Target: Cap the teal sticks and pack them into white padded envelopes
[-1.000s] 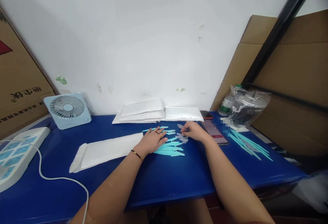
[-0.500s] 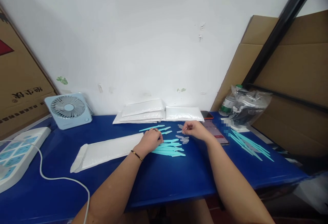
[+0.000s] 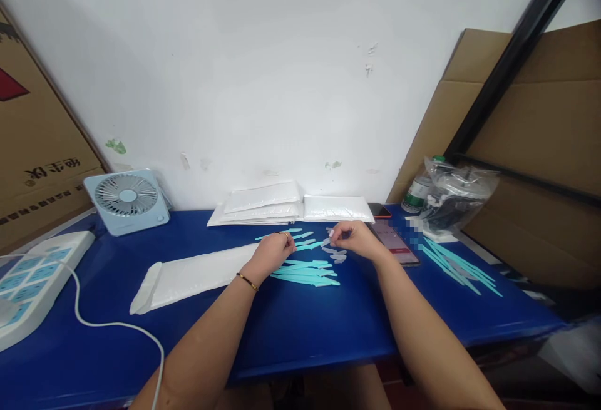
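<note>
Left hand (image 3: 271, 251): grip narrow, pinched on one teal stick (image 3: 310, 245) lifted just above the blue tabletop (image 3: 300, 328). Right hand (image 3: 353, 238), at 3 o'clock of the left: fingertips closed on a small clear cap (image 3: 331, 233), near the stick's far tip. Loose teal sticks (image 3: 307, 271) lie at 6 o'clock of both hands; more clear caps (image 3: 335, 253) just beside the right hand. White padded envelope (image 3: 192, 276) at 9 o'clock of the left hand. Phone (image 3: 395, 242) at 3 o'clock of the right hand. Envelope stack (image 3: 288, 208) at 12 o'clock, against the wall.
</note>
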Tool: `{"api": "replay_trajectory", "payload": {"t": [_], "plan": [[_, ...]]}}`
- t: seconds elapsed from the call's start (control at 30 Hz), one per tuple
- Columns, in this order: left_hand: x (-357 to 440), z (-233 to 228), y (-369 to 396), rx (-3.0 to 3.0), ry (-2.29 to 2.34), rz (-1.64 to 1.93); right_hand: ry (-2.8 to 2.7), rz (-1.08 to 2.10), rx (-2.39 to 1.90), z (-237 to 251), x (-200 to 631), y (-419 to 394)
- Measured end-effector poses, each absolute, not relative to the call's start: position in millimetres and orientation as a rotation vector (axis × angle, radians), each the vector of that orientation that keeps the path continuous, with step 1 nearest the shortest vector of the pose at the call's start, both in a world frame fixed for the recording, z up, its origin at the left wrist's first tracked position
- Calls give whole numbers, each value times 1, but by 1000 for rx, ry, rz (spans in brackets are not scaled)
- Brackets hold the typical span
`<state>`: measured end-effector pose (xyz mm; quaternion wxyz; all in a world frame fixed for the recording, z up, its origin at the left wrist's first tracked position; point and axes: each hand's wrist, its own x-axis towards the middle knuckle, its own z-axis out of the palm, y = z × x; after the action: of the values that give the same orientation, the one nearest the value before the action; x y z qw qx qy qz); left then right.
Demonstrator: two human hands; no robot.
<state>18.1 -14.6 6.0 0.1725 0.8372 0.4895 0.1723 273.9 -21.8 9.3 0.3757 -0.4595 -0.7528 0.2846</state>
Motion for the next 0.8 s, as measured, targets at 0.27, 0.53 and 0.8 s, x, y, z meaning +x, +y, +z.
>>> {"api": "replay_trajectory", "payload": {"t": [0.27,0.53,0.8], "plan": [[16,9,-12,2397,1494,519,-2000,601,-1173,-3,262,-17],[21,11,-25,2483,1241,359,-2172,573,-1482,-3,274,-17],[22,0,-16,2258,1350,421,-1952,884,-1395,1,275,-18]]}}
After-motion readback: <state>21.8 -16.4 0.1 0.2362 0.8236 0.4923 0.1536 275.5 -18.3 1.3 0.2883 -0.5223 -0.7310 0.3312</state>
